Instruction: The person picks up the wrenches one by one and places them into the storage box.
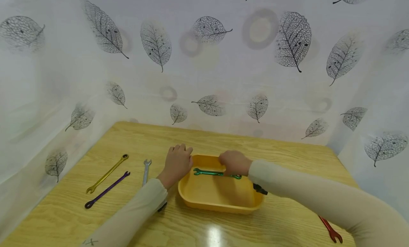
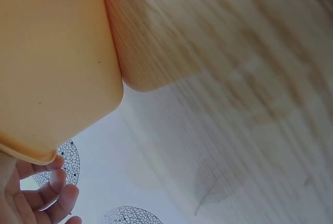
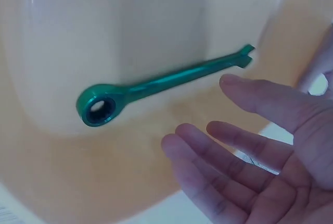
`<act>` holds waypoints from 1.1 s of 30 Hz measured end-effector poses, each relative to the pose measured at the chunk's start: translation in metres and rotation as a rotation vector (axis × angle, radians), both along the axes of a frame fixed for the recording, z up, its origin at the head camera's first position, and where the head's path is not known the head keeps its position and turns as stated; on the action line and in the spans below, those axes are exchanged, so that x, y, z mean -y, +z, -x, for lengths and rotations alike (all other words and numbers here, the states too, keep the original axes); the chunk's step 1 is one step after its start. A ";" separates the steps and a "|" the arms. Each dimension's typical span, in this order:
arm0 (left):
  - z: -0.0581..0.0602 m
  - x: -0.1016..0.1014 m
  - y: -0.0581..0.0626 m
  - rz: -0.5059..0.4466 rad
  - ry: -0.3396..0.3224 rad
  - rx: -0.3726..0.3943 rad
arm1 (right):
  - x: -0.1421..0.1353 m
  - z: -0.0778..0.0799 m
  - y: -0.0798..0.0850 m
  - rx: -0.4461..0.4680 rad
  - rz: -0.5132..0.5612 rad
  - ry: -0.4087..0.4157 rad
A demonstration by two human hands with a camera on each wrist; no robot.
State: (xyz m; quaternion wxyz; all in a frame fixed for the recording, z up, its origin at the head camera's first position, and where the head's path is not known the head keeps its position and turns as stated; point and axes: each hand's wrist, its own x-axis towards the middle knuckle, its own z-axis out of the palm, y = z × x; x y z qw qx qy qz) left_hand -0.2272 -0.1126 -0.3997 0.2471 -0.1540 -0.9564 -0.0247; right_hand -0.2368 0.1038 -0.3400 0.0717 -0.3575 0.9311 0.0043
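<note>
A yellow plastic basin (image 1: pixel 220 206) stands on the table before me. My left hand (image 1: pixel 179 162) grips its far left corner, with fingers curled at the rim (image 2: pixel 31 153) in the left wrist view. Inside the basin lies a green combination wrench (image 1: pixel 209 173), its ratchet ring to the right and its forked end to the left. My right hand (image 1: pixel 235 162) is over the far right part of the basin, close to the wrench. In the right wrist view its fingers (image 3: pixel 223 166) are spread apart from the thumb, holding nothing.
Left of the basin, a gold wrench (image 1: pixel 107 174), a purple wrench (image 1: pixel 108 190) and a silver wrench (image 1: pixel 146 171) lie on the wooden table (image 1: pixel 287 218). A red wrench (image 1: pixel 333 232) is at the near right, partly under my right sleeve. A leaf-print curtain (image 1: pixel 223 73) surrounds the table.
</note>
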 end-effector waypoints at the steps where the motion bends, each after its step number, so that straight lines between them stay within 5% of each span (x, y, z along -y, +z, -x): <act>1: 0.000 0.000 0.000 0.000 -0.001 0.000 | -0.001 -0.001 0.002 0.008 0.001 -0.007; 21: -0.001 0.000 0.001 -0.027 -0.014 -0.005 | -0.028 -0.019 0.042 0.020 0.151 -0.066; 33: 0.001 0.000 0.000 -0.033 -0.009 0.014 | -0.053 -0.037 0.049 -0.055 0.257 -0.087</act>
